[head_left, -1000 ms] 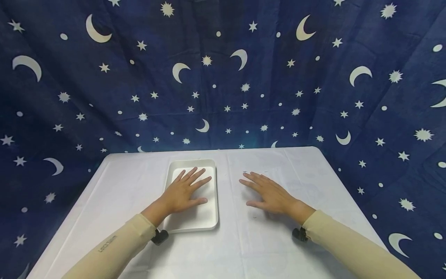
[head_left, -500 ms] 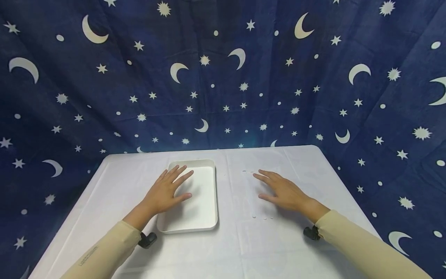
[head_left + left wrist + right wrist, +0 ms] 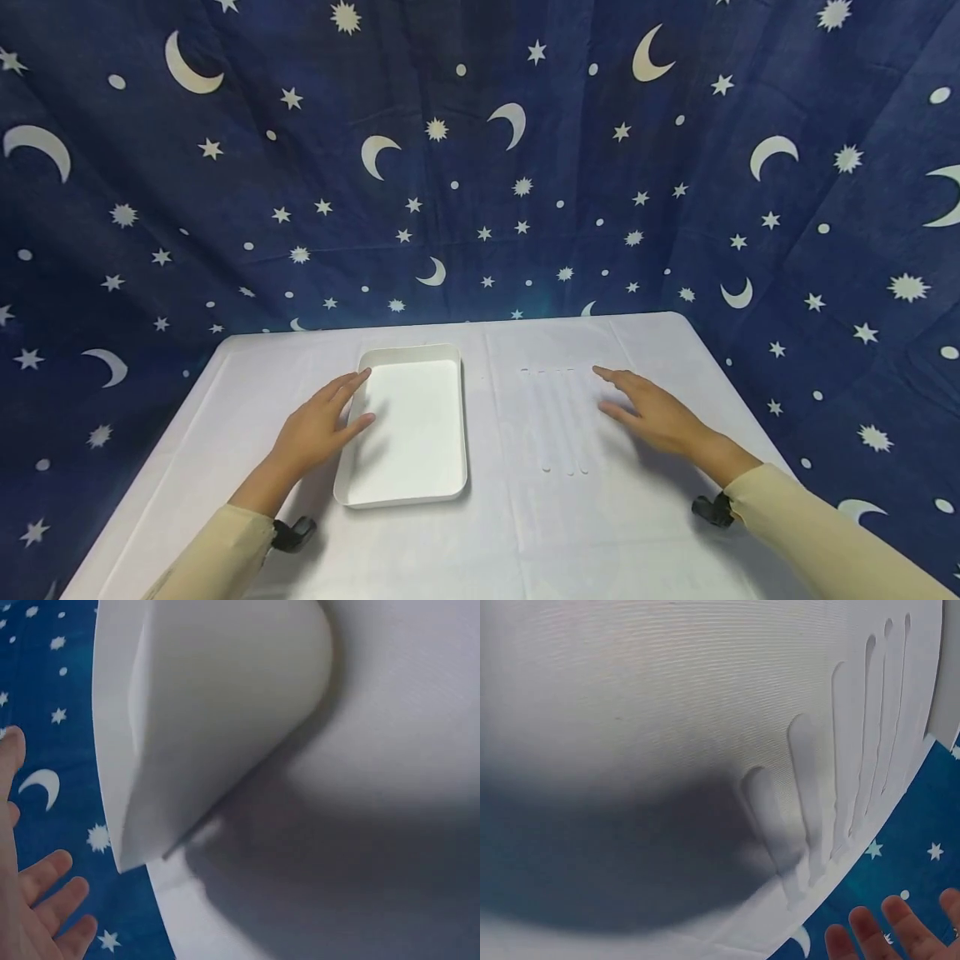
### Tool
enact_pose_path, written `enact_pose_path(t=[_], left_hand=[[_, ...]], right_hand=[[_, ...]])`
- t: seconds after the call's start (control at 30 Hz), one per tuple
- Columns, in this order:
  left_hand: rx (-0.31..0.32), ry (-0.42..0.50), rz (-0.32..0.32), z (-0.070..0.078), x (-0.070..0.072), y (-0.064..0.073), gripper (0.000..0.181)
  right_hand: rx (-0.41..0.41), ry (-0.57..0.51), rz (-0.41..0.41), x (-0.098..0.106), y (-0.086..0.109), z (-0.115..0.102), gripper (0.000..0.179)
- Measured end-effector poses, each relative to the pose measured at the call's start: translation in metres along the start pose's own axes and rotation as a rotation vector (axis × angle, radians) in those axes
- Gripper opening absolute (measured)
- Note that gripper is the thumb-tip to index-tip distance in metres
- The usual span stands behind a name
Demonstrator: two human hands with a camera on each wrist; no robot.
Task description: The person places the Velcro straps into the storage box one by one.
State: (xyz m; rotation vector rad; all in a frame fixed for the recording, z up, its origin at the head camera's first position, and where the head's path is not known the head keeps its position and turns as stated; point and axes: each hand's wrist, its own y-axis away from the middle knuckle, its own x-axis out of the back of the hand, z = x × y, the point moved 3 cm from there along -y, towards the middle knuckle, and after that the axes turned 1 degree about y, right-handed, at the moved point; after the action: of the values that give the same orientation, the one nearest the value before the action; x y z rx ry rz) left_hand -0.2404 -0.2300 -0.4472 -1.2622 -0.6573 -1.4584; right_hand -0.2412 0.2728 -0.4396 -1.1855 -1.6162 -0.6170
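On white table (image 3: 480, 550): one tray (image 3: 414, 433), six white strips (image 3: 805, 780); above, two hands (image 3: 306, 435) (image 3: 662, 419), both free, outstretched.

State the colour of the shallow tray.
White; the shallow tray shows best in the head view.

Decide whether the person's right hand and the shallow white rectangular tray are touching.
Apart: the head view shows white tabletop between the right hand and the tray.

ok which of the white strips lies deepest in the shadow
The leftmost white strip in the right wrist view: the dark shadow falls across it, while the others lie mostly in the light.
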Motion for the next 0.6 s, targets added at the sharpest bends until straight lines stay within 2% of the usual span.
enact_pose_path(t=[0.23,0.6], left_hand=[[0.149,0.082,-0.007,-0.012,-0.007,0.012,0.061],[0.282,0.225,0.011,-0.024,-0.018,0.017,0.053]], right_hand=[[-0.104,-0.06,0.011,-0.004,0.012,0.013,0.057],[-0.16,-0.146,0.06,-0.011,0.017,0.023,0.049]])
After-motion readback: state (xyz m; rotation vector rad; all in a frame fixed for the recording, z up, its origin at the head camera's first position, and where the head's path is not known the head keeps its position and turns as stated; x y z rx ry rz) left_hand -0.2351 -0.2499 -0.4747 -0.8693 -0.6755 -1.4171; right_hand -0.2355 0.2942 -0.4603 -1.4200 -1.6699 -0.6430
